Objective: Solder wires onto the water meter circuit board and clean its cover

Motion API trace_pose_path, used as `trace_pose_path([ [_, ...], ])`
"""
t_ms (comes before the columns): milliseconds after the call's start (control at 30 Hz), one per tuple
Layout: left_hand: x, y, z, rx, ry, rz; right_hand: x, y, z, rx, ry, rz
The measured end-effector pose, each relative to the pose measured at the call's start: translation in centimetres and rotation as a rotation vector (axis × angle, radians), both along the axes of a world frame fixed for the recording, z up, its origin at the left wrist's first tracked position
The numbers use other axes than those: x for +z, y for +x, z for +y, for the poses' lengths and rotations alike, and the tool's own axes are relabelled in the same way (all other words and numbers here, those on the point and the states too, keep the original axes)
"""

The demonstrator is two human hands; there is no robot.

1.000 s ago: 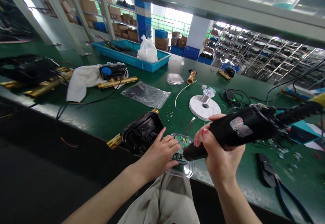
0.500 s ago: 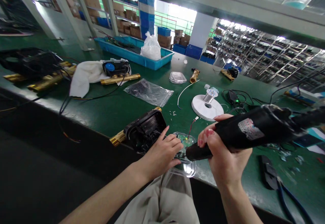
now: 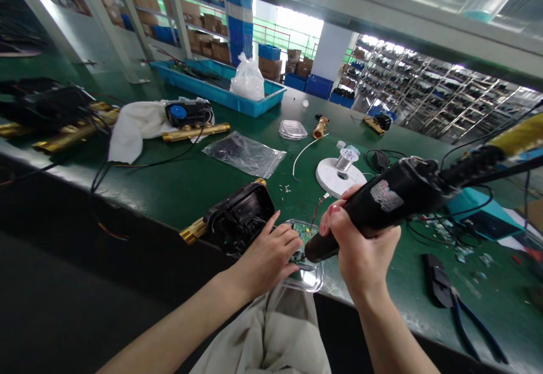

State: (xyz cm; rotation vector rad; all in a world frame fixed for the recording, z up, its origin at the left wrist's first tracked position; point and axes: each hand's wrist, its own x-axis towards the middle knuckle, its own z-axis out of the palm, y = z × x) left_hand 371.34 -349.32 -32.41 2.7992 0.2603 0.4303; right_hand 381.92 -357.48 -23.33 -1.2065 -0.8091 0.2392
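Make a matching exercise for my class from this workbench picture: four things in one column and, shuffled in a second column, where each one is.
Things
1. Electric screwdriver
2. Circuit board
3. Blue tray
4. Pliers

Places
A. At the far side of the bench, with a white bag in it
B. In the right hand
C. Flat on the bench, right of both hands
D. In a clear cover at the near edge, under the left hand

Pairs: 1-B, 2-D, 3-A, 4-C
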Motion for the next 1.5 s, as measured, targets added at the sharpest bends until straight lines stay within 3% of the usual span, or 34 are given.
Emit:
trace_pose_path([
  [233, 0.3, -0.2, 0.4, -0.026, -0.093, -0.037, 0.1, 0.7, -0.4, 0.007, 0.036, 0.066],
  [367, 0.3, 0.2, 0.8, -0.124, -0.113, -0.08, 0.4, 1.6, -0.4, 0.013, 0.074, 0.103],
  [500, 0.3, 1.0, 1.2, -0.194, -0.087, 0.025, 1.1, 2.8, -0.6, 0.014, 0.136, 0.163],
  [767, 1.6, 2.5, 1.1, -0.201, -0.153, 0.052, 2.7, 6.4, -2.1, -0.03, 0.222, 0.283],
  [967, 2.6, 3.6, 0.6, -0.192, -0.235, 0.004, 2.6, 7.5, -2.2, -0.053, 0.264, 0.302],
  [1200, 3.5, 4.6, 2.7, 0.063, -0.095, 0.036, 2.6, 11.4, -3.2, -0.186, 0.239, 0.269],
  [1333, 2.4, 5.9, 3.6, 0.012, -0.004, 0.118, 2.2, 14.8, -4.3, -0.292, 0.169, 0.197],
  [1500, 1.6, 6.7, 3.8, -0.097, 0.133, 0.17, 1.0, 19.2, -5.6, -0.4, -0.029, 0.138],
])
